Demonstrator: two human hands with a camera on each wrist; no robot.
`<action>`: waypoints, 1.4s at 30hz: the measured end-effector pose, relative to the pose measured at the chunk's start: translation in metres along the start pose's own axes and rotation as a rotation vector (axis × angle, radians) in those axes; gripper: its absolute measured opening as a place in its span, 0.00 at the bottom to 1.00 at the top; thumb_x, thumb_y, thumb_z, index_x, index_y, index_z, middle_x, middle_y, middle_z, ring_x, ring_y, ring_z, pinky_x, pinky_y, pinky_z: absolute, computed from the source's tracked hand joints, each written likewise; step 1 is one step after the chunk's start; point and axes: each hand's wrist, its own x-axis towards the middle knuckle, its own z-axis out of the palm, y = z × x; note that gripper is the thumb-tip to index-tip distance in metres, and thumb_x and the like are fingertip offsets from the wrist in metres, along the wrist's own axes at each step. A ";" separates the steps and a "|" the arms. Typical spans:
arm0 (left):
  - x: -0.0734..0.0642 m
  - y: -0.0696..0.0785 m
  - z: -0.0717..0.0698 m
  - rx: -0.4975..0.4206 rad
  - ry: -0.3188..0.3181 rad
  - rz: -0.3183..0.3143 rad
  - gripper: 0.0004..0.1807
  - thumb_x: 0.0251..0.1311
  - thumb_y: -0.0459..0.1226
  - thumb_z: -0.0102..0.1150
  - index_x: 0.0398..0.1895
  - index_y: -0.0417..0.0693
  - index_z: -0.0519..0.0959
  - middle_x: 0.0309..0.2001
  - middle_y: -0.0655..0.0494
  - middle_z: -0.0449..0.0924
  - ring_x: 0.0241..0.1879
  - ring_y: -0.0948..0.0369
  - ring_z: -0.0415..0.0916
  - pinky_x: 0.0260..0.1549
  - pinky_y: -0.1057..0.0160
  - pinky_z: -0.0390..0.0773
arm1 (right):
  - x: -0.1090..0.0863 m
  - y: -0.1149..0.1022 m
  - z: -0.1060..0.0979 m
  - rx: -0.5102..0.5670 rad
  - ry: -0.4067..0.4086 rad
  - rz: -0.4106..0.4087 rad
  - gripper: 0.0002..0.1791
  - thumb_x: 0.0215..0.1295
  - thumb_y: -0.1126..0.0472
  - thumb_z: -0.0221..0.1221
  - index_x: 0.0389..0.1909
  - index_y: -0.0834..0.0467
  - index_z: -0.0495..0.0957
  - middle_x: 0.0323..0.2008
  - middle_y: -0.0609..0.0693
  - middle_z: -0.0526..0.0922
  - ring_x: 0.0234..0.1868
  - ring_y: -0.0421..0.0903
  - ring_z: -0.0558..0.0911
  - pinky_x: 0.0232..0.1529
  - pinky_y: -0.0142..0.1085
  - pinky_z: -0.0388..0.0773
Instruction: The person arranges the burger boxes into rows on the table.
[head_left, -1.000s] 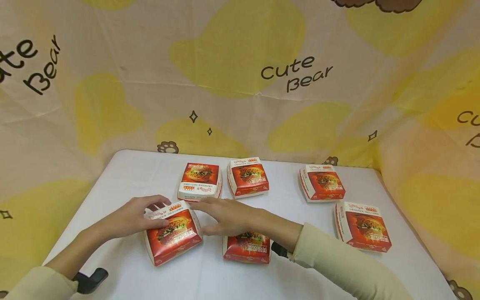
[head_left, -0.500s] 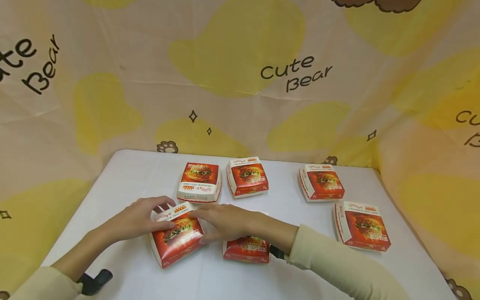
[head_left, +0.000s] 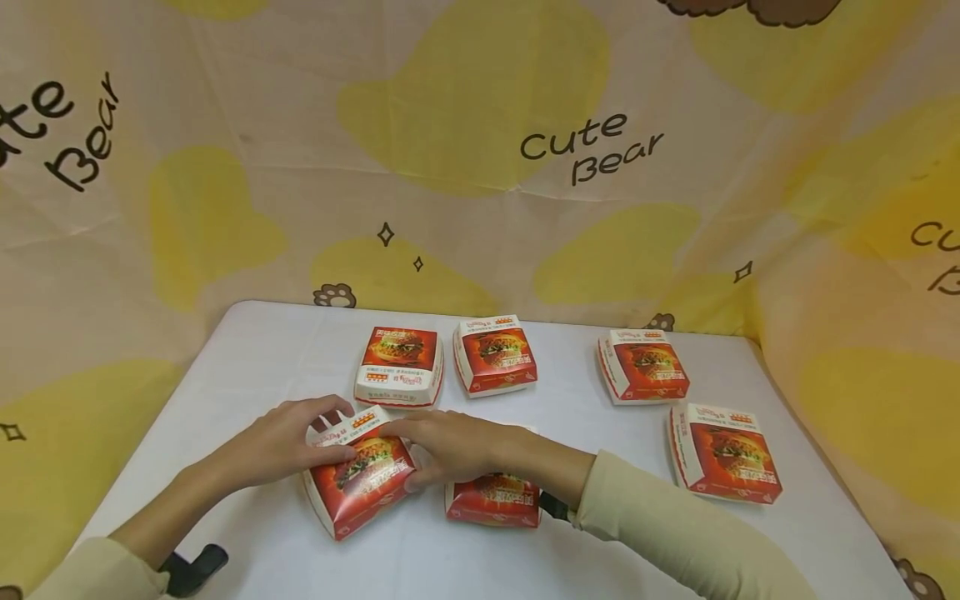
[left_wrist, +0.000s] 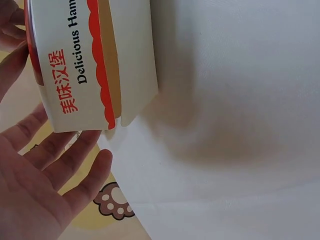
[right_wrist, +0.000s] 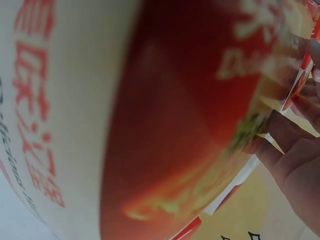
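Observation:
A red and white hamburger box (head_left: 360, 496) with a burger picture sits on the table's left part, turned at an angle. My left hand (head_left: 281, 446) holds it from the left, thumb on the lid and fingers at the far edge. My right hand (head_left: 453, 446) grips its right side, with a finger over the top and the thumb at the side. In the left wrist view, the box's white side (left_wrist: 70, 65) shows lettering and a brown strip below a scalloped red edge. Under my right wrist lies another hamburger box (head_left: 491, 504), partly hidden.
Behind the hands, a reversed hamburger box (head_left: 397, 362) and a second back box (head_left: 495, 354) stand side by side. Farther right are a rear box (head_left: 643, 367) and a nearer box (head_left: 727, 454). A patterned cloth (head_left: 450, 167) rises behind the white table (head_left: 600, 542).
The angled hamburger box has shifted slightly right and turned a little, with my left hand following. My right hand has come from beside the box to grip its right side.

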 end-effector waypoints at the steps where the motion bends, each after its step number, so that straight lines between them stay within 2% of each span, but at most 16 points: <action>1: 0.000 0.000 0.000 -0.003 -0.001 0.002 0.31 0.52 0.60 0.69 0.51 0.51 0.78 0.42 0.58 0.81 0.43 0.58 0.77 0.35 0.58 0.78 | 0.000 0.000 0.000 0.001 0.002 -0.001 0.38 0.63 0.50 0.68 0.73 0.49 0.65 0.70 0.44 0.68 0.70 0.40 0.66 0.66 0.39 0.67; 5: -0.001 -0.001 -0.001 -0.003 0.015 0.022 0.25 0.58 0.57 0.66 0.50 0.52 0.79 0.43 0.59 0.82 0.43 0.58 0.77 0.36 0.56 0.77 | 0.001 0.002 0.001 -0.009 0.005 -0.008 0.37 0.64 0.51 0.67 0.73 0.49 0.65 0.70 0.44 0.69 0.68 0.40 0.68 0.65 0.40 0.69; 9: 0.000 -0.004 -0.001 -0.023 0.039 0.077 0.22 0.64 0.53 0.63 0.54 0.52 0.80 0.50 0.56 0.82 0.49 0.54 0.77 0.44 0.47 0.79 | 0.001 0.005 -0.001 -0.039 0.002 -0.019 0.33 0.68 0.56 0.63 0.73 0.47 0.65 0.69 0.44 0.69 0.67 0.40 0.69 0.63 0.40 0.72; 14: 0.001 -0.005 -0.001 -0.135 -0.011 0.137 0.28 0.66 0.49 0.62 0.66 0.49 0.73 0.63 0.47 0.75 0.60 0.42 0.72 0.53 0.35 0.73 | 0.000 0.007 -0.004 -0.053 0.000 -0.037 0.31 0.70 0.63 0.58 0.73 0.47 0.65 0.69 0.44 0.70 0.65 0.40 0.71 0.61 0.40 0.73; 17: 0.002 -0.006 0.000 -0.182 -0.045 0.183 0.29 0.66 0.47 0.62 0.69 0.49 0.71 0.66 0.47 0.73 0.65 0.39 0.67 0.57 0.33 0.69 | 0.000 0.008 -0.006 -0.078 0.020 -0.032 0.31 0.71 0.64 0.57 0.73 0.48 0.65 0.68 0.45 0.71 0.65 0.40 0.72 0.60 0.40 0.74; 20: 0.002 -0.008 0.001 -0.191 -0.067 0.223 0.28 0.67 0.45 0.61 0.69 0.50 0.72 0.67 0.49 0.73 0.67 0.39 0.65 0.58 0.34 0.67 | -0.001 0.007 -0.007 -0.095 0.052 -0.009 0.30 0.71 0.60 0.58 0.73 0.48 0.65 0.67 0.47 0.73 0.66 0.42 0.72 0.60 0.41 0.74; 23: 0.001 -0.008 0.001 -0.175 -0.063 0.215 0.27 0.66 0.45 0.62 0.67 0.50 0.74 0.65 0.49 0.75 0.66 0.40 0.67 0.57 0.34 0.69 | -0.002 0.006 -0.009 -0.111 0.074 0.033 0.31 0.70 0.52 0.60 0.73 0.48 0.65 0.66 0.48 0.73 0.66 0.44 0.73 0.60 0.44 0.74; 27: 0.002 -0.006 0.000 -0.133 -0.036 0.147 0.28 0.61 0.48 0.67 0.63 0.47 0.77 0.59 0.48 0.78 0.60 0.42 0.72 0.54 0.35 0.72 | -0.004 0.003 -0.008 -0.136 0.089 0.071 0.33 0.69 0.43 0.60 0.73 0.46 0.66 0.68 0.49 0.71 0.66 0.46 0.73 0.60 0.48 0.73; 29: 0.002 -0.005 0.000 -0.108 -0.031 0.117 0.30 0.59 0.50 0.69 0.61 0.46 0.77 0.56 0.48 0.80 0.56 0.45 0.74 0.52 0.37 0.74 | -0.004 0.001 -0.007 -0.138 0.090 0.078 0.35 0.68 0.41 0.60 0.73 0.46 0.65 0.68 0.49 0.70 0.65 0.46 0.73 0.59 0.47 0.73; 34: 0.003 -0.005 0.002 -0.086 -0.024 0.115 0.33 0.56 0.54 0.70 0.61 0.46 0.77 0.53 0.52 0.80 0.51 0.52 0.75 0.49 0.43 0.78 | -0.002 0.002 -0.005 -0.120 0.074 0.080 0.36 0.66 0.40 0.61 0.73 0.45 0.65 0.69 0.49 0.67 0.60 0.47 0.76 0.57 0.43 0.75; 42: 0.001 -0.007 0.002 -0.140 -0.066 0.144 0.30 0.60 0.51 0.67 0.61 0.44 0.77 0.55 0.55 0.80 0.49 0.56 0.75 0.46 0.50 0.77 | 0.001 0.008 -0.005 -0.040 0.050 0.065 0.36 0.67 0.43 0.62 0.74 0.44 0.63 0.72 0.52 0.64 0.66 0.49 0.72 0.61 0.46 0.74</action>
